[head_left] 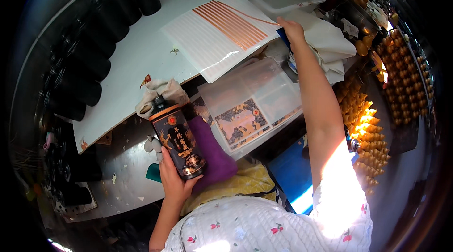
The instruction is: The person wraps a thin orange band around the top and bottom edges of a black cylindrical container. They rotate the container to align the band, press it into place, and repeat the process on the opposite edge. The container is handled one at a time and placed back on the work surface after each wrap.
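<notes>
My left hand [172,176] is wrapped round the lower part of a black bottle [178,143] with copper-coloured decoration and a narrow dark neck. The bottle leans, its neck away from me. At the far right of the white board, my right hand [292,32] pinches the end of a thin copper-coloured adhesive strip [250,16]. That strip slants up off a white backing sheet [188,39], its other end still at the sheet's far edge. Several parallel copper strips [231,25] lie on the sheet. A dark blue edge [284,39] shows beside my right hand.
Black bottles [82,58] line the left and far sides of the white board [127,68]. Nearer me are a translucent plastic box [245,86] with printed pieces, a purple cloth [212,150] and a crumpled pale cloth [172,92]. Racks of golden rounded pieces [406,77] stand at right.
</notes>
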Tool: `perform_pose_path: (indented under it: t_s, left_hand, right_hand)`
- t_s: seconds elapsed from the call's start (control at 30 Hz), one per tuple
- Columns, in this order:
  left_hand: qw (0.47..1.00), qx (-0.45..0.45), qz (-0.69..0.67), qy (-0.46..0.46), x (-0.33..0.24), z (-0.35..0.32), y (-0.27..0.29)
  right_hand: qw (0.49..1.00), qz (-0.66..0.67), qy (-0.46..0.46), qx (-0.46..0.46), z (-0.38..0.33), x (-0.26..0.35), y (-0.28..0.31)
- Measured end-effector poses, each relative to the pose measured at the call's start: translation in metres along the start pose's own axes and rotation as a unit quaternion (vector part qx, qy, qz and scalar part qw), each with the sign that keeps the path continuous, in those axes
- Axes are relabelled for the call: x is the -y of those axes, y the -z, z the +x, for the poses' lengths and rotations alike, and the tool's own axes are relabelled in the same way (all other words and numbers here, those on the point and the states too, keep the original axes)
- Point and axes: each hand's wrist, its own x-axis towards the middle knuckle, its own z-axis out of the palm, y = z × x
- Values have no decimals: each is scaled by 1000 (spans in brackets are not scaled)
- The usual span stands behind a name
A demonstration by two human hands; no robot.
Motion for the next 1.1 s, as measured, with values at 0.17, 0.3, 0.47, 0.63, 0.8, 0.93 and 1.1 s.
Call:
perform_pose_path:
  t_s: [0.17,0.3,0.47,0.63,0.8,0.93,1.1]
  left_hand:
    - [1000,3,-4,5,2,0,4]
    - [1000,9,-6,19,5,5,2]
    - [1000,28,-13,-5,7,8,3]
    - [998,56,36,-15,10,11,2]
    - [998,40,38,-15,10,12,2]
    - [998,27,51,-19,10,8,0]
    - [997,23,65,-18,11,5,1]
  right_hand:
    - [989,-34,108,-97,4,-14,-3]
    - [955,145,252,-56,-42,23,15]
    - [940,235,245,27,-178,79,33]
    - [937,203,272,79,-265,106,64]
    - [942,150,263,146,-315,117,68]
    - [934,147,264,192,-337,121,74]
    - [930,151,231,243,-358,123,77]
